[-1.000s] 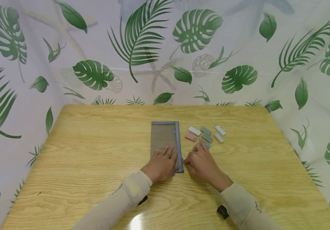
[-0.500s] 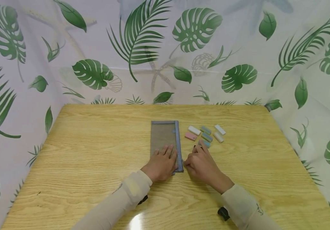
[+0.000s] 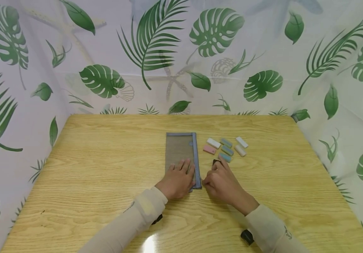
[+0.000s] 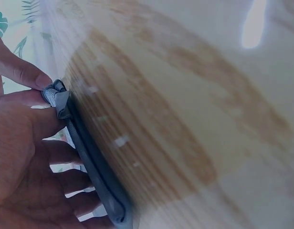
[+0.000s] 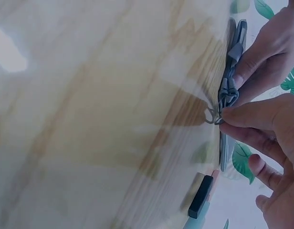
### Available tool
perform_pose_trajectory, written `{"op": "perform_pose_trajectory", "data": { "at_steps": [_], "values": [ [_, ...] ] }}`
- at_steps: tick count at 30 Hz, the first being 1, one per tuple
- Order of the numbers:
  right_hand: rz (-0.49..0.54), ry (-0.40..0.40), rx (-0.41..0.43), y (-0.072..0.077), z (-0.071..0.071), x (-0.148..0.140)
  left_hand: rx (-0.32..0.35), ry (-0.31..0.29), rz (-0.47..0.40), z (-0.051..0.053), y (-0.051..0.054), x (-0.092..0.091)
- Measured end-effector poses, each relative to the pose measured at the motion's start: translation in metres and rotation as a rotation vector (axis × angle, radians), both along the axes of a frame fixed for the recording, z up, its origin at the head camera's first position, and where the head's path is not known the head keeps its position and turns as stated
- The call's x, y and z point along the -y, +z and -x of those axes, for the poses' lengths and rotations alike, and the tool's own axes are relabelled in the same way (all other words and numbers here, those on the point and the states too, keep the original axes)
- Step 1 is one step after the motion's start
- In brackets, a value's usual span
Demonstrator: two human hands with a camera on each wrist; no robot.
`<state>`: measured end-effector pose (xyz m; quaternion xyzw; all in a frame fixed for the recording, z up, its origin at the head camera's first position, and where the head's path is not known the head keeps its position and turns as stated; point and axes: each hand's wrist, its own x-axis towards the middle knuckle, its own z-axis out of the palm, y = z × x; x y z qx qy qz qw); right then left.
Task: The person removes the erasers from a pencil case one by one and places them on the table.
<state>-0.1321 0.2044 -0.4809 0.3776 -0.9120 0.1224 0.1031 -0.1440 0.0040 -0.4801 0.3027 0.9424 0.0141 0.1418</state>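
A flat mesh zip pouch [image 3: 179, 147] with blue-grey edging lies on the table. On its near half rests my left hand [image 3: 179, 179], fingers straight and spread. In the left wrist view, the left fingers [image 4: 73, 181] lie along the pouch's near edge [image 4: 92, 157]. At the pouch's near right corner, my right hand [image 3: 221, 182] pinches a small zip pull [image 5: 218, 121] between thumb and forefinger. A black eraser [image 3: 215, 161] shows just beyond the right hand, partly covered by it. The right wrist view shows the folded zip end [image 5: 228, 90] between both hands.
Right of the pouch lie several small erasers, among them a pink one [image 3: 209, 149], a white one [image 3: 214, 143] and a blue one [image 3: 224, 157]. The wooden table [image 3: 105, 158] is backed by a leaf-patterned cloth [image 3: 169, 52].
My right hand has slid slightly toward me along the pouch's right edge, and more of the black eraser has come into sight. My left hand has stayed in place.
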Motion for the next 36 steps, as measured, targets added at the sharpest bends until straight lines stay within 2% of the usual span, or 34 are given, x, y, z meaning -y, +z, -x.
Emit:
{"op": "perform_pose_trajectory", "data": {
  "at_steps": [23, 36],
  "values": [
    [0.029, 0.014, 0.095, 0.002, -0.011, 0.0, 0.007, 0.006, -0.003, 0.0, 0.001, 0.002],
    [0.023, 0.024, 0.068, 0.002, -0.014, -0.001, 0.003, 0.006, 0.002, 0.0, 0.002, 0.0]
  ]
}}
